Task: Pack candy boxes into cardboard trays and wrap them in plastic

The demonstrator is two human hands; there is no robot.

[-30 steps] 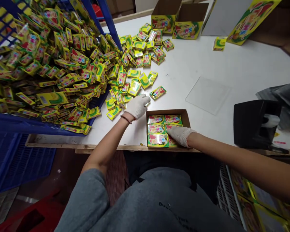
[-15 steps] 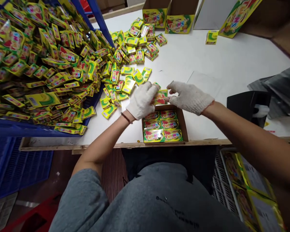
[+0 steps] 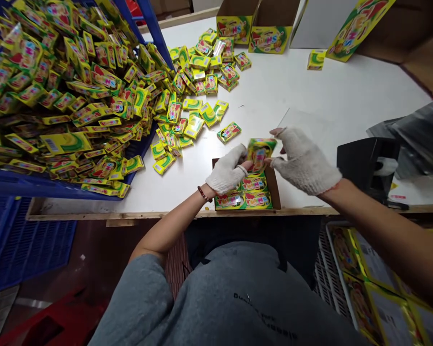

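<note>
Between my gloved hands, a small yellow-green candy box is held above an open brown carton. My left hand pinches its lower left side with the fingertips. My right hand has the thumb and fingers closed around its right edge. Rows of the same small boxes lie face up in the carton. My left hand hides the carton's left part. A single candy box lies on the table just beyond my left hand.
A blue crate heaped with candy boxes stands at left. More loose boxes spill beside it. Printed cartons line the back. A black tape dispenser and dark plastic sheets are at right.
Both hands have shifted right and nearer me, bringing a candy box over the carton and turning it. The lone candy box on the table, formerly mostly covered by my left hand, is now in full view.
</note>
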